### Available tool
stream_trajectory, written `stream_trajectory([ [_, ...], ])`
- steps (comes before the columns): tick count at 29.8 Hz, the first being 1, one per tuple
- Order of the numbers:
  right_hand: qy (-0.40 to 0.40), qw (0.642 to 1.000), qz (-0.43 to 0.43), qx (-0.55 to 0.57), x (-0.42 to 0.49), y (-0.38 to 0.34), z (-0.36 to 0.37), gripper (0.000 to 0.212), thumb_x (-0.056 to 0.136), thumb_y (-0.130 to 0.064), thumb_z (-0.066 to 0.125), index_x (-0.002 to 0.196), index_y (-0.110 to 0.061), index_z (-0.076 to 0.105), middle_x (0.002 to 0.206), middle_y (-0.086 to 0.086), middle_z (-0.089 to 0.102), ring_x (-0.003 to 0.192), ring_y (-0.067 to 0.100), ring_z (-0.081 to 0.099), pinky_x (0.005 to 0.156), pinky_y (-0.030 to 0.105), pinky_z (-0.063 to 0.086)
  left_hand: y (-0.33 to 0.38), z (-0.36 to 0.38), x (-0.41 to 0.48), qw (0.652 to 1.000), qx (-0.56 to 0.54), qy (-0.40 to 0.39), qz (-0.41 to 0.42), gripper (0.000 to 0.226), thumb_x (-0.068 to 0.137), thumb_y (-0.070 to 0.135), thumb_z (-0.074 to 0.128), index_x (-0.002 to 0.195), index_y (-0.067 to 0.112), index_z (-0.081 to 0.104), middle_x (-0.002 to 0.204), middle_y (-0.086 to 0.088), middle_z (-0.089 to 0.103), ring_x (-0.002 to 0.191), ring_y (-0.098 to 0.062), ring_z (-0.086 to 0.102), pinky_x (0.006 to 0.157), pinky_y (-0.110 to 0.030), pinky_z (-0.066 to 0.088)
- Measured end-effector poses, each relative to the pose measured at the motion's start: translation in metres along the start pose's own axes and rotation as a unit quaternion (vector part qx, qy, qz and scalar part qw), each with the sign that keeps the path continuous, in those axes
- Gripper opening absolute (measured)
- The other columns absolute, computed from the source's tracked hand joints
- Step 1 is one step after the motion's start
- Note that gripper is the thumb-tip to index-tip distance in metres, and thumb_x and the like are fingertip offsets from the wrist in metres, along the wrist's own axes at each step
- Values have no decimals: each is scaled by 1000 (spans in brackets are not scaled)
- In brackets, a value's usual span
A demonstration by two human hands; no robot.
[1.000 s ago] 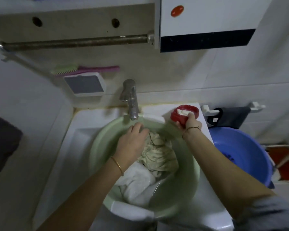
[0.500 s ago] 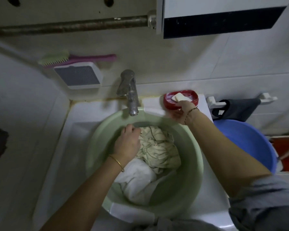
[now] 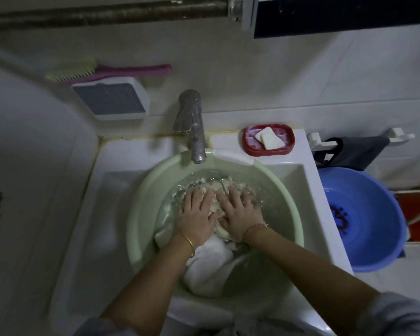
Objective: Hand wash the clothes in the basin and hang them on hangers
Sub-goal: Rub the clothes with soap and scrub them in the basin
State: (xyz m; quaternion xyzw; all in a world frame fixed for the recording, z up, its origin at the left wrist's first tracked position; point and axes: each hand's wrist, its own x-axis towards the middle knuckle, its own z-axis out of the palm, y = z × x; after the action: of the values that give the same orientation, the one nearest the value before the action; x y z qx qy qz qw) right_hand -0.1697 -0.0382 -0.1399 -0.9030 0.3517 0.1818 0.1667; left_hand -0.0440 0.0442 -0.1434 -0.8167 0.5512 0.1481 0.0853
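A pale green basin [image 3: 143, 204] sits in the white sink [image 3: 112, 190] under the tap [image 3: 192, 127], with water in it. A cream garment [image 3: 218, 187] lies bunched in the water, and a white garment [image 3: 211, 265] lies nearer to me. My left hand [image 3: 195, 215] and my right hand [image 3: 239, 213] lie side by side, fingers spread flat, pressing the cream garment down into the water. Most of that garment is hidden under my hands.
A red soap dish [image 3: 268, 139] with a white soap bar [image 3: 269, 141] stands on the sink's back right corner. A blue tub [image 3: 364, 221] stands to the right of the sink. A brush [image 3: 107, 70] and a grey-white holder [image 3: 112, 98] hang on the wall.
My right hand let go of the red soap dish, which now rests on the sink corner, and came down onto the cream garment beside my left hand. Both hands now press it underwater.
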Motion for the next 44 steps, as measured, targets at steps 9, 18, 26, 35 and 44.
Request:
stream_trajectory([
  [9, -141, 987, 66, 46, -6, -6, 1, 63, 97, -41, 40, 150, -17, 17, 156, 12, 11, 143, 35, 12, 117, 48, 17, -4, 26, 11, 995, 15, -92, 37, 72, 90, 48, 0, 151, 12, -4, 158, -16, -9, 143, -38, -16, 117, -52, -1],
  [18, -50, 953, 178, 242, 13, 8, -35, 29, 99, -12, 36, 124, -3, 48, 123, 19, 58, 111, 33, 57, 90, 37, 45, 8, -38, 1, 977, -212, 17, 32, 53, 80, 11, 56, 131, 19, 46, 134, -7, 34, 125, -27, 33, 106, -29, 30],
  [26, -97, 701, 210, 675, -19, 15, -80, 20, 96, -24, 51, 83, -11, 58, 73, 7, 63, 58, 17, 59, 58, 27, 47, 6, -80, -19, 938, -329, -51, 99, 63, 73, 17, 78, 130, 12, 51, 121, -5, 48, 113, -17, 47, 88, -7, 34],
  [35, -52, 811, 42, 581, -45, 28, -81, 58, 80, -52, 62, 129, -26, 48, 124, -2, 55, 110, 19, 55, 94, 39, 48, -8, -94, -22, 804, -589, -4, -84, 24, 89, -4, 49, 102, 14, 58, 96, -11, 63, 85, -22, 58, 70, -30, 45],
  [44, 72, 787, 32, 613, -40, 9, -73, 13, 87, 0, 49, 86, -10, 57, 91, 15, 60, 86, 24, 58, 89, 43, 50, -19, -121, -40, 664, -739, -84, -74, 28, 94, 15, 46, 114, 5, 63, 109, -14, 69, 101, -27, 64, 95, -40, 46],
])
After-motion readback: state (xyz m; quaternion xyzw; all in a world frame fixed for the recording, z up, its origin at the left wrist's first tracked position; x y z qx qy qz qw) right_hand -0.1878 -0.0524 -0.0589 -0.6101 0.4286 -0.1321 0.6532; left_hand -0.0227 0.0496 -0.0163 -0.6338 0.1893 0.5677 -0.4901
